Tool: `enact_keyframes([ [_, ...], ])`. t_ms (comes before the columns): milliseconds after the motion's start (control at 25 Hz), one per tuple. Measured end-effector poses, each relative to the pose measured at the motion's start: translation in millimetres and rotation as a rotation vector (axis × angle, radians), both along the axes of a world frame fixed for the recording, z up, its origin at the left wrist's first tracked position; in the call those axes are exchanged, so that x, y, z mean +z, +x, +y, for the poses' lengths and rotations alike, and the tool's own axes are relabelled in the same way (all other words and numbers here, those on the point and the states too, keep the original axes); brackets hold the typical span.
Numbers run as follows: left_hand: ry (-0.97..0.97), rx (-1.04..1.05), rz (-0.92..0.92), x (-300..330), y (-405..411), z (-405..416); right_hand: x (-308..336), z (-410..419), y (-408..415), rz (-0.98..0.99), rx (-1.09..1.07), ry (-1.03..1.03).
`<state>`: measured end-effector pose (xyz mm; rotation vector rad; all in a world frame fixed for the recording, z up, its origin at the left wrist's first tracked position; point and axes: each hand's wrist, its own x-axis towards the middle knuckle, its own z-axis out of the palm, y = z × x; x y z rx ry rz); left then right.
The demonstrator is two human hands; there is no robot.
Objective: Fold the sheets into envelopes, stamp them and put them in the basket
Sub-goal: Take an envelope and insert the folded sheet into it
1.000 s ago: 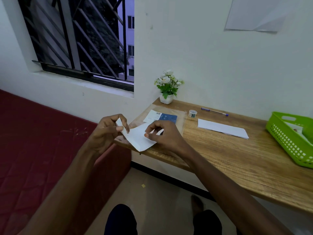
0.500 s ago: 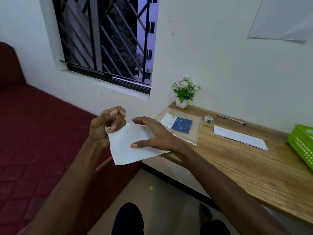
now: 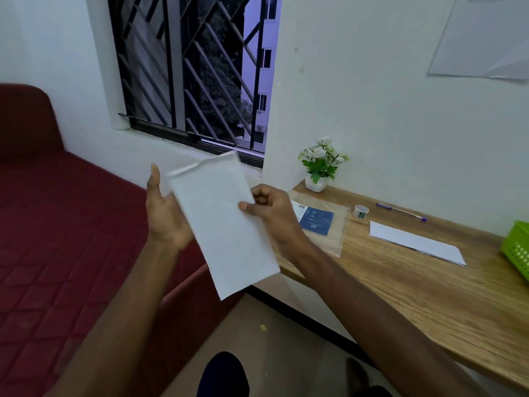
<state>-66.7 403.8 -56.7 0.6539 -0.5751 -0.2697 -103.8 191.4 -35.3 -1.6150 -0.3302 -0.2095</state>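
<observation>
paper (image 3: 226, 224) hangs in midair off the desk's (image 3: 400, 296) left end, long axis pointing away from us; our right hand (image 3: 272, 210) pinches its right edge, our left hand (image 3: 164, 216) spread flat behind it, basket (image 3: 516, 247) far right.

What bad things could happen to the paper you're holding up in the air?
The folded sheet is pinched only at one edge by the right hand, while the left hand is open behind it, so it might slip and drop to the floor. It is held in the air, off the desk, so any fold pressed now could come out crooked. The basket sits far along the desk, so a toss from here could miss.
</observation>
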Motion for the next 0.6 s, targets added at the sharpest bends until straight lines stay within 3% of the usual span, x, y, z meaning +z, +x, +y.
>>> enact_keyframes([
  [120, 0.247, 0.098, 0.049, -5, 2, -26, 1, -32, 1, 0.048, -0.28, 0.108],
  [200, 0.547, 0.155, -0.05, -6, 1, -50, -2, -59, 1, 0.1, -0.404, 0.198],
  [280, 0.717, 0.097, -0.085, -7, 0, -79, -5, -85, -3, 0.152, -0.473, 0.299],
  [440, 0.846, 0.1, -0.088, -5, 0, -146, -11, -137, -16, 0.212, -0.549, 0.412],
  [600, 0.983, 0.147, -0.159, 7, -1, -202, -12, -187, -33, 0.157, -0.612, 0.379],
])
